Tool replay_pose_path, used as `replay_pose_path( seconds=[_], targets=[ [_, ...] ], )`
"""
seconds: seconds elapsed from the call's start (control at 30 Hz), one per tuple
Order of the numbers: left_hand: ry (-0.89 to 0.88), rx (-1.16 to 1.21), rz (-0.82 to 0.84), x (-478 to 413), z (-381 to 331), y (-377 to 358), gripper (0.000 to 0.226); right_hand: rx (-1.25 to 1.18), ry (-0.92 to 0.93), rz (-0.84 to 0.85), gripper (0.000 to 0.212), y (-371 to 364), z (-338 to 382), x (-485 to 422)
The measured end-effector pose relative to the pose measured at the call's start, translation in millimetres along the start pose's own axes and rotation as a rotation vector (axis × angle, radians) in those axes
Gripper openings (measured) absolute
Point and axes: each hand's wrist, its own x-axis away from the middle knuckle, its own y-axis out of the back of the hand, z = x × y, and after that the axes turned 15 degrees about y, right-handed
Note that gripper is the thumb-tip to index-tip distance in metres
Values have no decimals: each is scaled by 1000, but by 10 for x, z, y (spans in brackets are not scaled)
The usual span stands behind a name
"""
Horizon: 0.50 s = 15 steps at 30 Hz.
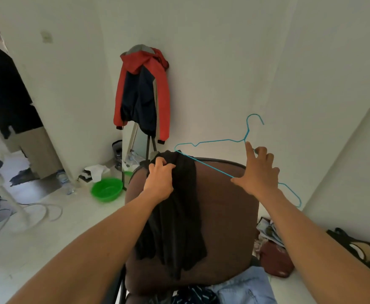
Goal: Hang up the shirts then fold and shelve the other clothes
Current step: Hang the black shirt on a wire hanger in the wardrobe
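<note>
Head view: the left hand bunches the top edge of a black shirt in curled fingers. The shirt drapes over the brown chair back, its length hanging straight down. The right hand holds a blue wire hanger, with three fingers curled over the upper wire, the index finger straight up at the neck and the thumb spread against the bottom bar. The hanger's long axis slants from the shirt's top down to the right, and its hook points up. A red and navy jacket hangs beyond, with a green basin on the floor.
</note>
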Motion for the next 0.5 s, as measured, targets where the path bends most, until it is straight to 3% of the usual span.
replay_pose_path(
  seconds=[0.23, 0.5],
  targets=[
    [-78, 65, 24, 478, 393, -352, 67, 36, 57, 16, 120, 77, 241, 88],
    [-76, 7, 230, 704, 747, -675, 69, 38, 71, 55, 120, -58, 312, 198]
  ],
)
